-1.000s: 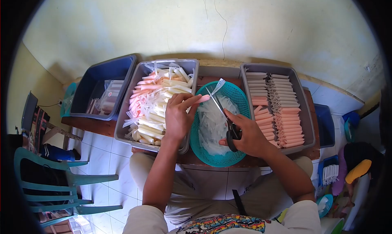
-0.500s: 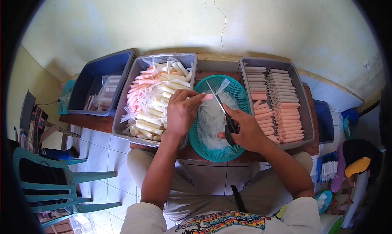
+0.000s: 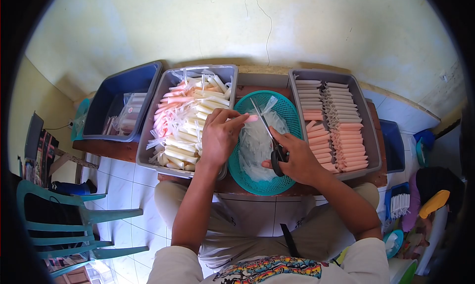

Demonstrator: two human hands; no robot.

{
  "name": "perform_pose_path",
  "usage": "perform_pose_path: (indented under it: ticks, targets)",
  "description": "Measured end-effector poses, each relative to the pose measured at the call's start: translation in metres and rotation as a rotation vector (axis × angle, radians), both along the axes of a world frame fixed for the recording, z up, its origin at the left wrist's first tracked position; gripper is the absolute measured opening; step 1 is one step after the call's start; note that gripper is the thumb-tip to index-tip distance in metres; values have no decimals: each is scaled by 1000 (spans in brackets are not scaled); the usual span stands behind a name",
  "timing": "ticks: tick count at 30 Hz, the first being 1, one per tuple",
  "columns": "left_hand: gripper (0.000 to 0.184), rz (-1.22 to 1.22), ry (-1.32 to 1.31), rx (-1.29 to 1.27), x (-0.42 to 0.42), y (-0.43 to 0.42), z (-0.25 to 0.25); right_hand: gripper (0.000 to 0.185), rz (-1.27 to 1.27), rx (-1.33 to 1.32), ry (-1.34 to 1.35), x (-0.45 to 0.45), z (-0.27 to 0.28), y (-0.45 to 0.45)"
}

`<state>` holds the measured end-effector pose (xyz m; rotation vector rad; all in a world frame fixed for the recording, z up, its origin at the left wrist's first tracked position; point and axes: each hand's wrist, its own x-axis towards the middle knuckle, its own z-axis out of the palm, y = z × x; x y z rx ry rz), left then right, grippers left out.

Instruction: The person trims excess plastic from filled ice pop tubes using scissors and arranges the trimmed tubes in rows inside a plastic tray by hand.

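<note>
Fingers of my left hand (image 3: pixel 220 135) pinch a pink tube (image 3: pixel 252 118), its end pointing right, over the left edge of a teal basket (image 3: pixel 293 182). My right hand (image 3: pixel 297 157) is closed on black-handled scissors (image 3: pixel 277 155), whose blades point up and left beside the tube's end. Clear plastic scraps (image 3: pixel 257 150) fill much of the basket below. Left of it, a grey tub (image 3: pixel 143 153) holds a loose pile of pink and cream tubes with long plastic ends. On the right, another grey tub (image 3: pixel 373 130) holds stacked rows of pink and pale tubes.
A dark blue tub (image 3: pixel 106 105) with a few packs stands at the far left of the brown table (image 3: pixel 118 150). A green plastic chair (image 3: pixel 59 224) is at the lower left. At the right edge, a person (image 3: pixel 438 185) is near a blue tray (image 3: pixel 398 207) of white tubes.
The plastic end beyond the pink tube's tip now lies among the scraps in the basket, apart from the tube. The view has shifted slightly; both hands keep nearly the same pose.
</note>
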<state>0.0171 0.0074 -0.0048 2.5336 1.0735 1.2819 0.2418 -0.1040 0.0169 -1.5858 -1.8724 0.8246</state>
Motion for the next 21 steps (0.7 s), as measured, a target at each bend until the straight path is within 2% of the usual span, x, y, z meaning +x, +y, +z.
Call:
perform_pose_path:
  ticks: [12,21]
  targets:
    - [34,-17,31,17,2,0,-1,100,-2,-27,8,1,-3,-1]
    - [38,5,58,62,2,0,0,96,7,-161,167,0,-3,-1]
